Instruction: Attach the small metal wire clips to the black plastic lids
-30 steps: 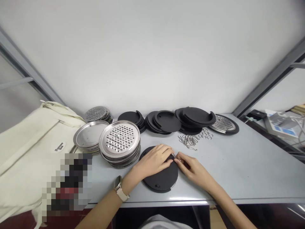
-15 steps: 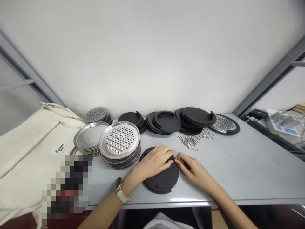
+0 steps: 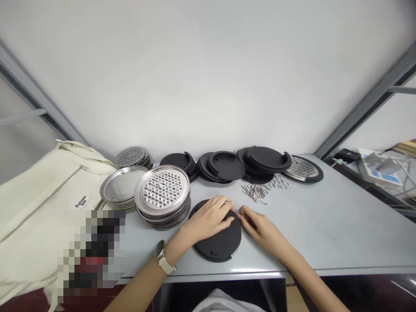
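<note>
A round black disc (image 3: 216, 242) lies on the table in front of me, with a small hole near its lower edge and a thin strip of metal at its right rim. My left hand (image 3: 212, 216) rests across the disc, fingers curled over its far right edge and gripping it. At that same edge my right hand (image 3: 258, 223) pinches a small shiny metal hook (image 3: 240, 213), mostly hidden by the fingertips. Beyond the hands are loose metal hooks (image 3: 255, 193) and several split rings (image 3: 278, 182).
On the left stand stacks of metal grater discs (image 3: 164, 190) and plain metal discs (image 3: 121, 184). Stacked black discs (image 3: 227, 167) line the wall, with a black-rimmed grater (image 3: 303, 168) at their right. A cream cloth bag (image 3: 42, 203) covers the far left.
The shiny metal between my hands shows less now, and my left fingertips have drawn back slightly from it. My right hand keeps its pinch at the disc's edge. The view has shifted slightly.
</note>
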Action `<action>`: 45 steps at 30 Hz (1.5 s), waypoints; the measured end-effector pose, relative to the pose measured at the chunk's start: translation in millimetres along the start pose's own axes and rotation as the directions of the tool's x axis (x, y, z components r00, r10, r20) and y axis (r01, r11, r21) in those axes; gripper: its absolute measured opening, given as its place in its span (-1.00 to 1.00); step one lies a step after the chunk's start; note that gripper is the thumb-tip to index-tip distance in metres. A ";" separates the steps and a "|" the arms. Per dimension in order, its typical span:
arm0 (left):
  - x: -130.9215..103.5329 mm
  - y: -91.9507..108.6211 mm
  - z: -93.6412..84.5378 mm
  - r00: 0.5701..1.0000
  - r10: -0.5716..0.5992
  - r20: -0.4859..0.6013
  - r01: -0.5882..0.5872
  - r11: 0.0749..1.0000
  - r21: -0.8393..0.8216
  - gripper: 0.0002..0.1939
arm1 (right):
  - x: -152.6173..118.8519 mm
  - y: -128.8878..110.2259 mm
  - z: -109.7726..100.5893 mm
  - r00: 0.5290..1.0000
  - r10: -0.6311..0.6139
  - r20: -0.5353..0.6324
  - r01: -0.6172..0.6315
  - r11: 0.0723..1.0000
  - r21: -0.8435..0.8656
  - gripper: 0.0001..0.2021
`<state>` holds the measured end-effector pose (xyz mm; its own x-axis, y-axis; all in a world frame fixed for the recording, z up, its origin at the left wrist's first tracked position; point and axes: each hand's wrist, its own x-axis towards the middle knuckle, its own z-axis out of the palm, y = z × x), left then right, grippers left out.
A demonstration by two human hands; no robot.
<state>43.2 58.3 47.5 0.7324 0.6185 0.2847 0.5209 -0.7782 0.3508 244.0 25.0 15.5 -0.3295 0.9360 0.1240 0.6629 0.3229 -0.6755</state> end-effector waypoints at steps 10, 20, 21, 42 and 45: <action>-0.4 -0.1 -2.3 1.000 0.004 0.009 -0.004 1.000 0.021 -0.84 | -1.3 -8.7 -2.6 1.000 -0.023 0.015 0.023 1.000 0.000 -0.76; 0.7 -0.6 0.7 1.000 -0.009 0.014 0.009 1.000 -0.002 -0.86 | -1.5 -10.0 -5.8 1.000 -0.022 0.006 0.022 0.999 0.024 -0.75; 0.7 -0.7 0.8 1.000 -0.005 0.016 0.005 1.000 0.000 -0.86 | -1.6 -10.0 -5.8 1.000 -0.022 0.003 0.022 1.000 0.020 -0.75; 1.0 0.1 0.3 0.999 0.009 0.034 -0.010 0.999 0.038 -0.89 | -1.6 -5.3 -4.0 0.999 -0.042 0.032 0.042 0.999 -0.012 -0.77; 0.9 0.5 0.1 0.999 0.010 0.032 -0.011 0.999 0.050 -0.89 | -1.9 -4.7 -3.6 0.999 -0.037 0.037 0.038 0.999 -0.012 -0.77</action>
<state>44.1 58.4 47.8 0.7508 0.6073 0.2596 0.5339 -0.7895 0.3027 243.9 22.2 21.1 -0.3786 0.9175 0.1221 0.6582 0.3596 -0.6614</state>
